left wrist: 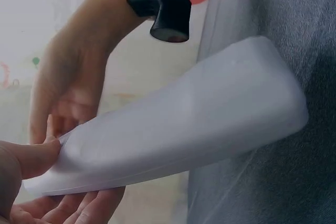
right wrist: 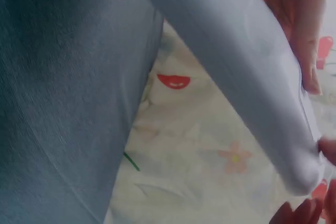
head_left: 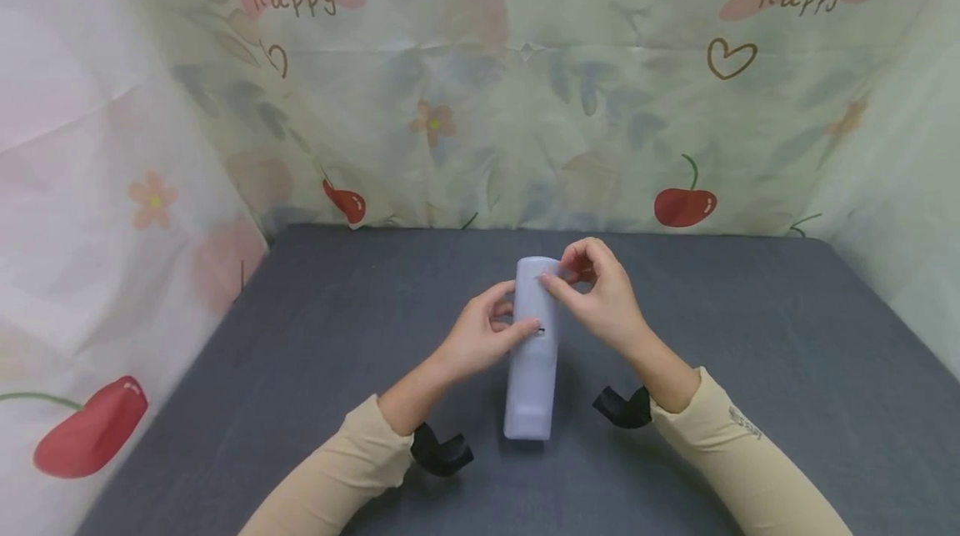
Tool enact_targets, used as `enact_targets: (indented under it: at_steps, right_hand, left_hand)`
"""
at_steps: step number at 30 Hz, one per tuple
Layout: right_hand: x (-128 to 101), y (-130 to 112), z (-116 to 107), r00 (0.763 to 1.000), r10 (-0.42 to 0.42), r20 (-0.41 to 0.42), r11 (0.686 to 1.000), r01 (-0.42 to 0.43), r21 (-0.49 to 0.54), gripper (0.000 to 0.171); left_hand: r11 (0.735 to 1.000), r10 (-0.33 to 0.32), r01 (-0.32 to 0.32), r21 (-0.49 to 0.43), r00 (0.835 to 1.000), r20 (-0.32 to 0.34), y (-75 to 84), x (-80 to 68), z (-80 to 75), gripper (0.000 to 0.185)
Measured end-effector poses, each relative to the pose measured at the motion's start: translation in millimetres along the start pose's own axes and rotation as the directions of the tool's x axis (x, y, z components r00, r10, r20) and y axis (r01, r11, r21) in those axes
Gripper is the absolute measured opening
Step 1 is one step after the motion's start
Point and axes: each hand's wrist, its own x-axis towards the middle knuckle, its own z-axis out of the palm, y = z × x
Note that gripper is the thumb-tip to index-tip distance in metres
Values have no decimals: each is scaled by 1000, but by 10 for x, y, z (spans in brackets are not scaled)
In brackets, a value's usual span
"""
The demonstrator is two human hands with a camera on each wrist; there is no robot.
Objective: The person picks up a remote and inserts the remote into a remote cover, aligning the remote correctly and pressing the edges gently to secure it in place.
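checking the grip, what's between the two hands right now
A pale lavender case lies between them in the head view: the left hand grips its side, the right hand pinches its far end.

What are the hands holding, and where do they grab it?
A pale lilac bottle-like case. The left hand grips its middle from the side; the right hand pinches its far top end.

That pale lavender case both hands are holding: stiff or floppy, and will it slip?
The lavender case probably stays stiff: it spans from the table to the left hand and right hand without sagging. Its smooth, rounded skin looks somewhat slippery. Propped on its narrow end, it would likely tip if released.
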Motion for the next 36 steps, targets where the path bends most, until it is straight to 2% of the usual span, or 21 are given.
enact_targets:
  at_steps: [3,6,8,9,15,18,22,26,30,36]
  right_hand:
    - [3,16,-14,990,125,68,991,-128,39,34]
    - [10,45,-30,944,269,189,951,-291,100,43]
    - [13,60,-37,914,324,245,922,-363,132,47]
    - [14,63,-38,906,334,259,912,-380,153,48]
    - [14,40,-27,925,307,224,906,-357,230,41]
    - [6,12,-24,924,313,219,904,-360,229,40]
    - [-14,-17,-13,926,303,227,906,-354,234,40]
    - [-26,-23,-12,924,294,244,901,-353,251,39]
    - [-31,-41,-32,924,294,246,901,-354,251,39]
    - [-30,-77,-47,944,265,196,930,-304,206,38]
  left_hand:
    - [1000,19,-19,-12,1000,-8,-1,1,-13,52]
    - [1000,12,-12,-15,1000,-3,4,0,-17,53]
    - [1000,2,-2,-13,1000,-1,4,-3,-16,53]
    - [1000,-6,6,-15,1000,-2,5,-5,-15,54]
    - [996,-66,64,-54,998,-25,20,-18,-20,50]
    - [992,-86,79,-96,994,-70,61,-4,-37,44]
    - [988,-83,64,-140,987,-136,113,27,-80,37]
    - [991,-64,42,-129,982,-175,114,44,-110,32]
    - [996,-14,-6,-94,978,-206,117,32,-111,29]
    - [991,97,-118,-64,959,-266,146,17,-82,31]
